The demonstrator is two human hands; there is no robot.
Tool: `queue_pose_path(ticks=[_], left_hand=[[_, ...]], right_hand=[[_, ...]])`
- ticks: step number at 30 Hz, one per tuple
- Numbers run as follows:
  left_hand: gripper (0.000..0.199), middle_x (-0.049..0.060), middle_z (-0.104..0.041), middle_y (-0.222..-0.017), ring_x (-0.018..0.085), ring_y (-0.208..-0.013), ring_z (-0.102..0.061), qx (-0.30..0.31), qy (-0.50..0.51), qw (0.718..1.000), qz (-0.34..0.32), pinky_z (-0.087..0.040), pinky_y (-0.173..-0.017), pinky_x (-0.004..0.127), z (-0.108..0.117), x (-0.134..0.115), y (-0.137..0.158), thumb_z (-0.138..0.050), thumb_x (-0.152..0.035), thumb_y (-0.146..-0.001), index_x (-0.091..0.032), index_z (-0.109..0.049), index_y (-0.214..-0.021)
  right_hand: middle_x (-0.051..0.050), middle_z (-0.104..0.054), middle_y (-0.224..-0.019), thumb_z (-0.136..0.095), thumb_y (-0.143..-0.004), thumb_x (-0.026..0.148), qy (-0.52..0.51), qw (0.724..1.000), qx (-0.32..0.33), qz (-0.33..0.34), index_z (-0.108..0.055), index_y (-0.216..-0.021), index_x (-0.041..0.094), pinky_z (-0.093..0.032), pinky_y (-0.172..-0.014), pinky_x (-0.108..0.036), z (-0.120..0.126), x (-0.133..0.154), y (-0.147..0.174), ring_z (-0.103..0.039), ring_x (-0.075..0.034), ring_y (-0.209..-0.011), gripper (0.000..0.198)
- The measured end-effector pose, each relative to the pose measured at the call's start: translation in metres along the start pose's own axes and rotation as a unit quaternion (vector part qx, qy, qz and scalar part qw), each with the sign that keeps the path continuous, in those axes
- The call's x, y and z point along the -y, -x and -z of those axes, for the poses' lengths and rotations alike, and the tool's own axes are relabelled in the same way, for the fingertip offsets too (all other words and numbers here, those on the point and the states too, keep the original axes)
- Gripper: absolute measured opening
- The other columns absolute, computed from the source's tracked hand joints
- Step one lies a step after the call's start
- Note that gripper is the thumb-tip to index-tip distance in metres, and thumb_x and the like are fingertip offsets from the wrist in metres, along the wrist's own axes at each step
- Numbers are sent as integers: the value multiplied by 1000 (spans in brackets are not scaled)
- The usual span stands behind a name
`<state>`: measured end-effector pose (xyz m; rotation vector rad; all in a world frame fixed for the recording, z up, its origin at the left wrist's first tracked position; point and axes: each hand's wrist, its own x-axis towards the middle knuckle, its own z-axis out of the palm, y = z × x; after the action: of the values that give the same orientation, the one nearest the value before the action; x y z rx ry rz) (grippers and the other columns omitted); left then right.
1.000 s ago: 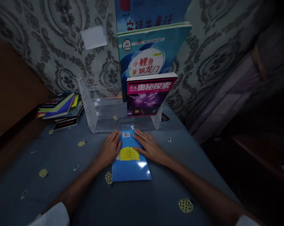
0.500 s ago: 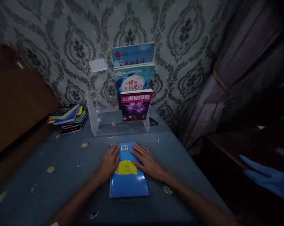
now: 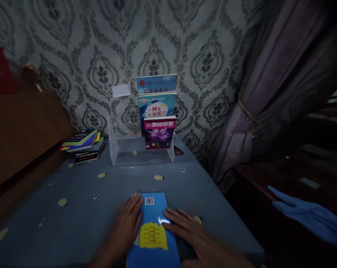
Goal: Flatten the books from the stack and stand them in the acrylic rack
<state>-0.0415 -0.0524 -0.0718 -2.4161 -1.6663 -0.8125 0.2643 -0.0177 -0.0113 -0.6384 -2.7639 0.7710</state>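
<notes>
A blue book (image 3: 153, 257) with a yellow text patch and a barcode lies back cover up on the table, close to me. My left hand (image 3: 128, 219) rests flat along its left edge, fingers stretched forward. On the other side my right hand (image 3: 186, 229) has its fingers spread, with the tips on the cover's right edge. Beyond them is a clear acrylic book stand (image 3: 114, 149). At its right side stand a magazine with a pink and purple cover (image 3: 160, 134), a teal book (image 3: 157, 106) and a pale blue book (image 3: 159, 82), one behind another.
A pile of books and booklets (image 3: 86, 145) lies at the table's back left, by a brown panel (image 3: 23, 126). Dark glasses (image 3: 178, 150) lie right of the stand. A tied curtain (image 3: 241, 111) hangs at right, with a blue glove (image 3: 305, 214) below it.
The blue book has slid nearer to me, with both hands on it. My right hand has shifted outward to the book's right edge. The view has tilted up a little.
</notes>
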Motion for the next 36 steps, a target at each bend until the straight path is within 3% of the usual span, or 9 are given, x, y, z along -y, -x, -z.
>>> queue_pose_path(ticks=[5,12,17,20,24,27,31,34,36], left_hand=[[46,8,-50,-150,24,-137,-51,4,-8,1000,9,-49,-109,46,-2,1,0,-39,-30,-103,-26,-44,-149],[47,7,-50,-150,23,-136,-51,-13,20,1000,15,-48,-110,46,-9,3,1,-40,-30,-102,-28,-44,-149],[43,6,-53,-148,25,-136,-52,2,104,993,51,-46,-111,49,4,2,-4,-45,-39,-100,-30,-55,-142],[41,5,-57,-144,25,-136,-52,40,202,972,109,-44,-113,50,23,1,-13,-44,-46,-100,-30,-64,-132],[52,5,-65,-134,26,-134,-54,54,347,915,198,-38,-116,52,38,4,-23,-32,-56,-101,-29,-74,-115],[63,6,-66,-133,29,-132,-56,34,393,886,243,-38,-115,54,33,14,-26,-26,-65,-99,-28,-73,-117],[78,11,-68,-129,32,-125,-61,-12,449,859,245,-44,-110,52,15,33,-25,-31,-79,-88,-22,-66,-128],[78,11,-61,-140,31,-134,-53,-48,450,856,250,-41,-114,47,4,37,-17,-39,-78,-87,-21,-57,-137],[73,10,-57,-144,30,-139,-47,-70,414,858,295,-39,-116,47,-3,35,-10,-39,-75,-90,-22,-56,-138]], right_hand=[[-7,-34,-160,-65,-90,45,33,998,-22,43,-21,-157,36,-28,-121,-50,-1,7,9,-33,-28,-146,81],[-10,-42,-154,-64,-88,56,136,984,-86,72,-21,-157,37,-41,-113,-50,-38,-20,-2,-43,-31,-140,84],[-7,-51,-150,-63,-90,52,118,986,-109,38,-44,-148,40,-47,-110,-43,-21,-8,1,-51,-27,-136,62],[-7,-62,-141,-63,-90,52,91,986,-137,8,-59,-137,37,-50,-107,-39,-13,-6,-5,-57,-26,-130,50],[-10,-73,-121,-54,-91,61,16,975,-221,-1,-70,-124,29,-53,-101,-39,-5,-10,-28,-66,-27,-116,49],[-8,-77,-100,-47,-93,65,-55,961,-269,-39,-76,-105,25,-57,-86,-36,9,-7,-49,-71,-25,-94,51],[-5,-73,-77,-46,-94,63,-116,940,-314,-65,-74,-80,22,-53,-69,-30,25,-2,-68,-67,-22,-73,51],[-4,-74,-80,-50,-93,59,-160,922,-342,-81,-74,-82,22,-53,-70,-30,26,-6,-75,-67,-22,-75,45],[-6,-75,-85,-52,-92,58,-192,914,-348,-84,-75,-88,21,-55,-73,-31,22,-10,-79,-69,-23,-80,43]])
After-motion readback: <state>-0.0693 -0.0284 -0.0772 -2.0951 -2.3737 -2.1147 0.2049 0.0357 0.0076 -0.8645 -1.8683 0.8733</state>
